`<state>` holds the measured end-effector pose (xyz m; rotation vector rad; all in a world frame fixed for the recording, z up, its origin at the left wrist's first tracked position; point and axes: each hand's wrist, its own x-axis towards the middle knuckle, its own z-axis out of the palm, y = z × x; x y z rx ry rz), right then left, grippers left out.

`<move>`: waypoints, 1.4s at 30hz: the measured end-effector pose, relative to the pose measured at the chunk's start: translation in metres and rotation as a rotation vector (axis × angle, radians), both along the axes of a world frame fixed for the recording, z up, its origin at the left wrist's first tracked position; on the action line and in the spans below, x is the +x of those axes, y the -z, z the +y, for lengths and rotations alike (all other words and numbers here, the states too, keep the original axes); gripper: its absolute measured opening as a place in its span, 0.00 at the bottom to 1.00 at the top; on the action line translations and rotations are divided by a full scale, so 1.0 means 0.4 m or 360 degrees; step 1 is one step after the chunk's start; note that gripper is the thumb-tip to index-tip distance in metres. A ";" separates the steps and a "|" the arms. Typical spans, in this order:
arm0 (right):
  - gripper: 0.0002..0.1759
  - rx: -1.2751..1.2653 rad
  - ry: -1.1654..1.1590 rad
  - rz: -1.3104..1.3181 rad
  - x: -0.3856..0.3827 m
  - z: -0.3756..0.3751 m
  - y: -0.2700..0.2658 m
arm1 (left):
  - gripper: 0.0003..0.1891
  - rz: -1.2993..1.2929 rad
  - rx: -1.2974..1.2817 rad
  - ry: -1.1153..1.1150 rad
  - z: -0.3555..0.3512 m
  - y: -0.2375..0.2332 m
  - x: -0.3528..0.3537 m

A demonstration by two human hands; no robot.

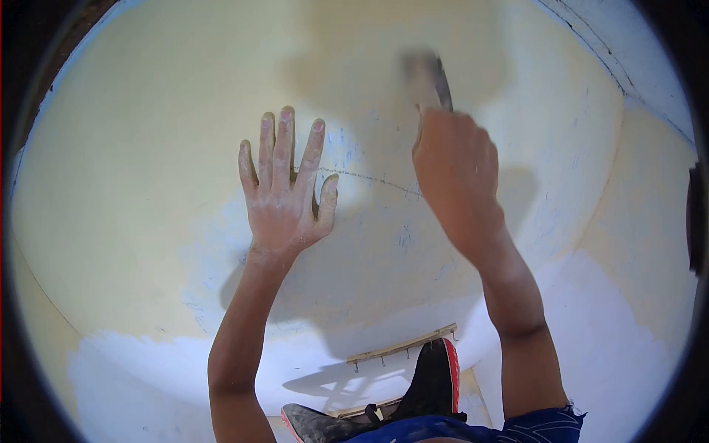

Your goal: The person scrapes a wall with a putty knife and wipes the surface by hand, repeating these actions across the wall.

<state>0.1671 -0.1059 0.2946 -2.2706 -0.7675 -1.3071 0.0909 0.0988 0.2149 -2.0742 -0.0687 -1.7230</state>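
Pressing flat on the cream wall (pixel 133 184), the left grip (pixel 284 199) has its five fingers spread and holds nothing. The right grip (pixel 454 173), to its right and slightly higher, is closed around one blurred tool (pixel 428 77). The tool's dark-edged end sticks up above the knuckles, close to the wall, and what kind of tool it is cannot be told. One faint dotted line (pixel 369 179) runs across the wall between the two grips. Well below them are two shoes: one black shoe with a red sole (pixel 436 376) and one grey shoe (pixel 314 424) to its left. One wooden strip (pixel 402 345) lies just above the black shoe.
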 end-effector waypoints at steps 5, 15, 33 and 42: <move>0.11 -0.0089 -0.0022 0.0008 0.005 -0.002 -0.011 | 0.37 -0.0010 -0.0010 -0.0039 0.001 -0.002 0.007; 0.12 -0.0085 -0.0039 0.0090 -0.017 0.009 0.004 | 0.36 -0.0002 -0.0019 -0.0029 0.004 0.002 0.002; 0.24 -0.0094 -0.0155 0.0010 0.004 0.003 -0.097 | 0.37 0.0000 -0.0007 -0.0038 -0.002 0.001 0.004; 0.10 0.0075 -0.0275 0.0088 0.011 -0.020 -0.043 | 0.38 0.0085 -0.0020 -0.0070 -0.038 -0.033 0.010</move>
